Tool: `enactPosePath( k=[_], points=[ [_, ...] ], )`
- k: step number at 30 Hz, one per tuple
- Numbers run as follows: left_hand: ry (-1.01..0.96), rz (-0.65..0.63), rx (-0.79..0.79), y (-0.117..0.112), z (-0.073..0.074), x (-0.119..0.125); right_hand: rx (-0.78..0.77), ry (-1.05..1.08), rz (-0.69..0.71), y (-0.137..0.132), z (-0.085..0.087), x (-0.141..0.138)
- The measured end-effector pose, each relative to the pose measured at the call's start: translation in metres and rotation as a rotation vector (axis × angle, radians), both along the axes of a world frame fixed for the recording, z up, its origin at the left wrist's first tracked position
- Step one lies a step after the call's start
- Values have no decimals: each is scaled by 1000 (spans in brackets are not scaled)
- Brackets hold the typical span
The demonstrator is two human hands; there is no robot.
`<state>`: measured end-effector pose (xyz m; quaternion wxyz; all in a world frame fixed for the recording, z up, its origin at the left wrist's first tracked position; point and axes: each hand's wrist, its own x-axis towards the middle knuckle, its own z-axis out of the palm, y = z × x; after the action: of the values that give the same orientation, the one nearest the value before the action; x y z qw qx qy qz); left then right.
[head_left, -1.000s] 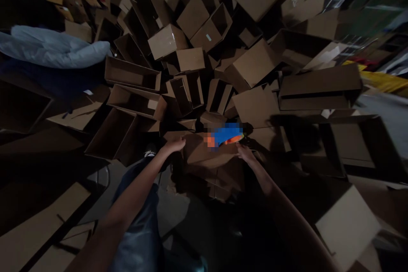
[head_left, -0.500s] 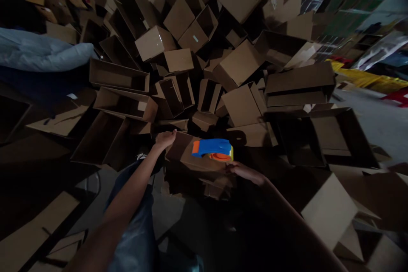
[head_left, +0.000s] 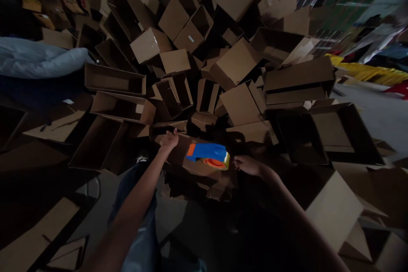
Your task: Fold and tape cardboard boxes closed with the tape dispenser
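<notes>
A blue tape dispenser with an orange roll core [head_left: 208, 153] lies on top of a brown cardboard box [head_left: 181, 163] in front of me. My left hand [head_left: 169, 139] is at the far left edge of this box, its fingers partly spread and holding nothing that I can see. At the box's right end is my right hand [head_left: 247, 164], close beside the dispenser's roll. Its fingers are curled together, and dark shadow hides whatever may be between them. More cardboard shows under the box.
A large heap of open cardboard boxes [head_left: 240, 104] rises beyond the box. Flattened cardboard [head_left: 334, 210] leans at the right. A pale blue padded bundle [head_left: 41, 57] lies at the left, and yellow material [head_left: 369, 70] lies at the far right.
My right hand has drawn slightly right, away from the dispenser. My left hand has shifted a little, its fingers lifted. In view, the dispenser sits slightly further left and lower.
</notes>
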<state>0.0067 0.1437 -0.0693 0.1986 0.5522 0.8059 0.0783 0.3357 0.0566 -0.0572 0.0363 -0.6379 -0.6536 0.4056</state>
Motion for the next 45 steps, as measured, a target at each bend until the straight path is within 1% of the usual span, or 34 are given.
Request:
enactPosePath(
  k=[3, 5, 7, 10, 12, 14, 17, 19, 20, 23, 26, 28, 29, 33, 35, 38, 40, 42, 45],
  points=[
    [-50, 59, 13, 4, -4, 5, 263, -90, -48, 8, 12, 0],
    [-50, 87, 44, 4, -8, 9, 381, -87, -95, 8, 18, -9],
    [-20, 106, 128, 2, -14, 14, 444, -46, -130, 6, 21, -25],
    [37, 102, 249, 0, -21, 18, 500, 131, -153, 0, 24, -50],
    [84, 83, 301, 1, -26, 19, 496, 239, -162, -3, 26, -65],
    [152, 37, 383, 3, -29, 19, 490, 306, -190, -4, 27, -76],
    [206, -134, 520, 5, -34, 18, 431, 403, -259, 0, 24, -83],
    [184, -250, 562, 4, -36, 17, 335, 448, -299, 5, 21, -83],
    [168, -287, 566, 3, -36, 16, 286, 460, -308, 8, 20, -81],
    [165, -360, 557, -2, -35, 15, 201, 477, -264, 12, 21, -78],
    [239, -417, 569, -5, -32, 20, 184, 520, -197, 12, 25, -77],
    [273, -420, 553, -5, -31, 26, 208, 545, -191, 12, 25, -77],
    [271, -402, 533, -5, -31, 29, 221, 549, -196, 12, 25, -77],
    [208, -316, 473, -6, -33, 35, 229, 512, -199, 12, 23, -76],
    [184, -302, 465, -7, -34, 35, 243, 471, -189, 11, 25, -77],
    [180, -319, 453, -8, -35, 33, 280, 408, -171, 8, 30, -78],
    [194, -350, 453, -9, -36, 33, 277, 386, -161, 6, 32, -79],
    [205, -380, 456, -9, -37, 34, 271, 381, -161, 6, 32, -79],
    [214, -413, 453, -7, -40, 34, 309, 396, -172, 7, 29, -75]
  ],
)
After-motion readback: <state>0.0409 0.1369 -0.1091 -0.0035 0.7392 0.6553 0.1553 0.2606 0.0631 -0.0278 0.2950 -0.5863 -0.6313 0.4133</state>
